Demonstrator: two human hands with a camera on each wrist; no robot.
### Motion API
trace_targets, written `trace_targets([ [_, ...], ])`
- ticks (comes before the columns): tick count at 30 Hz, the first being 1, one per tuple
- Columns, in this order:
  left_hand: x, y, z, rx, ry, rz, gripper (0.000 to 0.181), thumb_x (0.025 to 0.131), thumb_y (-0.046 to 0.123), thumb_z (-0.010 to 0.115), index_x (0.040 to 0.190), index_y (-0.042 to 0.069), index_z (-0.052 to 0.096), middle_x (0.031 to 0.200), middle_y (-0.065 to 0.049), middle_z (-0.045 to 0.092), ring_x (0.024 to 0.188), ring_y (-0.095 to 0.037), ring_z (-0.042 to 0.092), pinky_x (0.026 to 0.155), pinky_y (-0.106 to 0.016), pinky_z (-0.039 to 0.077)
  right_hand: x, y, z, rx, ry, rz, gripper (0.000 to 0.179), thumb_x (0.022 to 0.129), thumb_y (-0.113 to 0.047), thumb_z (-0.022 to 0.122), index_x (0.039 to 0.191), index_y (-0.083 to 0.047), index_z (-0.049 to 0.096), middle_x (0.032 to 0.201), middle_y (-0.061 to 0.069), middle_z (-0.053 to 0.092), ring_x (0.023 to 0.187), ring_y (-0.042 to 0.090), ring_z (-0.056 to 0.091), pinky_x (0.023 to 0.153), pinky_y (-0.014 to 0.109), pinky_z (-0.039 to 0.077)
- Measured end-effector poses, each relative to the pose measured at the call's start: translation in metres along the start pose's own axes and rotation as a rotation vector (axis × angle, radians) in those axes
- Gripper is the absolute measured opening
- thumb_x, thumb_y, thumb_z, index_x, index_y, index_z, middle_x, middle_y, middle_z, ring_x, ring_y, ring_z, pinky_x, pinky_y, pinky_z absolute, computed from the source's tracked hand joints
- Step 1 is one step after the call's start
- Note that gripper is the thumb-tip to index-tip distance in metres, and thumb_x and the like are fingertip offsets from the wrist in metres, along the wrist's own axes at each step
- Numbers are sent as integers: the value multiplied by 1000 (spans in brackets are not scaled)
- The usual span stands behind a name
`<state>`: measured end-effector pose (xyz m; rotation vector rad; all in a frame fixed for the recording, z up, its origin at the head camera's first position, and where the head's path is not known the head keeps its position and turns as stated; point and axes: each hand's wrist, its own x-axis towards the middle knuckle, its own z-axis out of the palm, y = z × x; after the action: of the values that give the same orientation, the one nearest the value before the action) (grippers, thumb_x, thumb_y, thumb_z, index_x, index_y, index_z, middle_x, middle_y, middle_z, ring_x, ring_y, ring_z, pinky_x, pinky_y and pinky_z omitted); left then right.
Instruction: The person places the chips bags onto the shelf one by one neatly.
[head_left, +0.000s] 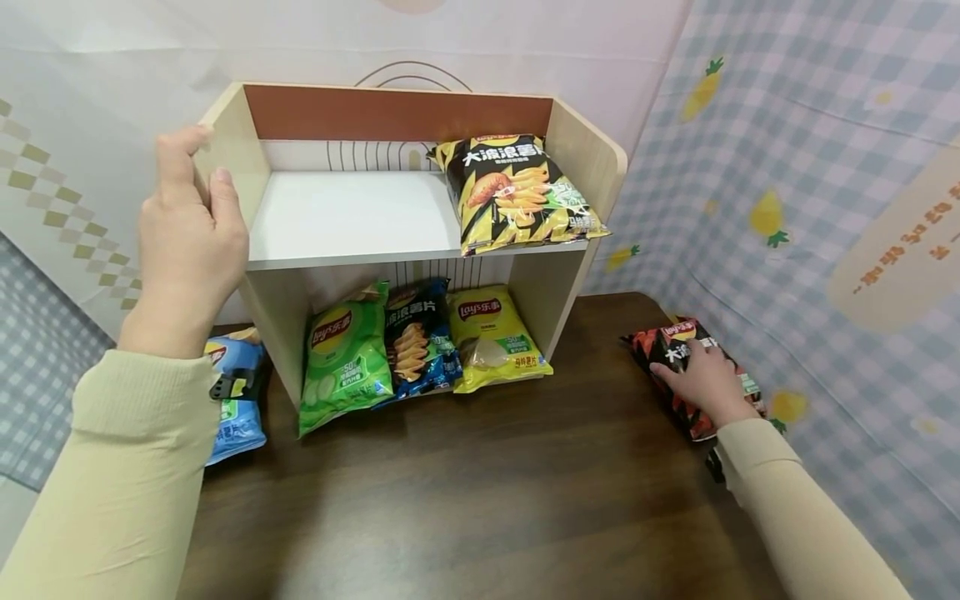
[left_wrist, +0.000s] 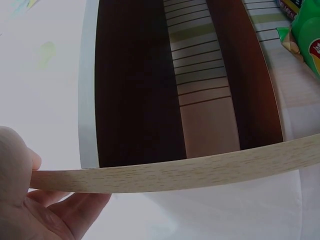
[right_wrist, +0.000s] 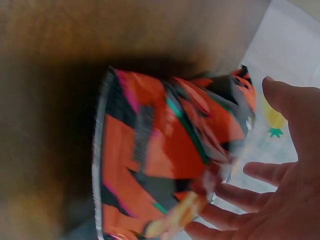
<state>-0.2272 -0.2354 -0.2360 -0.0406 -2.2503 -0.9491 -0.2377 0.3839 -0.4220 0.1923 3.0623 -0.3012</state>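
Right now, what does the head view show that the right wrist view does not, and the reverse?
Only head: the two-level shelf, the left hand gripping it, the green Lay's bag and the yellow Lay's bag.
Only right wrist: the palm side of the right hand.
Both: that hand, the red-and-black Lay's bag, the brown tabletop and the pineapple-print cloth.

Head view looks down over the shelf (head_left: pixel 352 212); wrist views nearer.

The left hand (head_left: pixel 192 237) is raised, thumb opposite the fingers, above an upslanting left forearm (head_left: pixel 131 467); the lower right hand (head_left: pixel 705 382) is extended outward, fingers spread.
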Motion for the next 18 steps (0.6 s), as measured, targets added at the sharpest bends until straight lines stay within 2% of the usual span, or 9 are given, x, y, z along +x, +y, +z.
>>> trace_targets([
  [3, 0, 0, 1, 0, 0, 2, 44, 100, 34, 31, 144, 26, 30, 110, -30, 58, 97, -46, 56, 73, -56, 37, 0, 1, 7, 1, -15, -14, 105, 87, -71, 47, 147, 10, 21, 136, 47, 23, 112, 67, 31, 85, 72, 32],
  [5, 0, -1, 1, 6, 4, 6, 44, 100, 35, 30, 144, 26, 31, 96, -29, 57, 93, -46, 56, 70, -51, 36, 0, -2, 10, -12, -6, -29, 101, 88, -69, 48, 146, 10, 22, 136, 46, 25, 111, 66, 33, 84, 71, 34],
  [10, 0, 0, 1, 22, 8, 15, 44, 100, 35, 30, 143, 26, 30, 83, -24, 49, 88, -46, 55, 67, -47, 33, -4, -14, 13, -28, 6, -60, 94, 90, -61, 53, 146, 8, 25, 135, 44, 28, 111, 63, 38, 85, 70, 35],
  [14, 0, 0, 1, 23, 1, 9, 44, 100, 35, 30, 144, 26, 30, 85, -24, 49, 88, -45, 54, 66, -46, 33, -8, -24, 11, -29, -20, -74, 93, 91, -62, 51, 148, 6, 24, 137, 44, 27, 112, 63, 38, 86, 71, 34],
  [18, -1, -1, 1, 6, -4, -6, 45, 100, 36, 30, 144, 27, 29, 113, -29, 57, 96, -46, 56, 71, -54, 38, -11, -31, 5, 1, -57, -99, 91, 92, -62, 48, 147, 6, 27, 137, 43, 30, 115, 62, 37, 89, 70, 33],
])
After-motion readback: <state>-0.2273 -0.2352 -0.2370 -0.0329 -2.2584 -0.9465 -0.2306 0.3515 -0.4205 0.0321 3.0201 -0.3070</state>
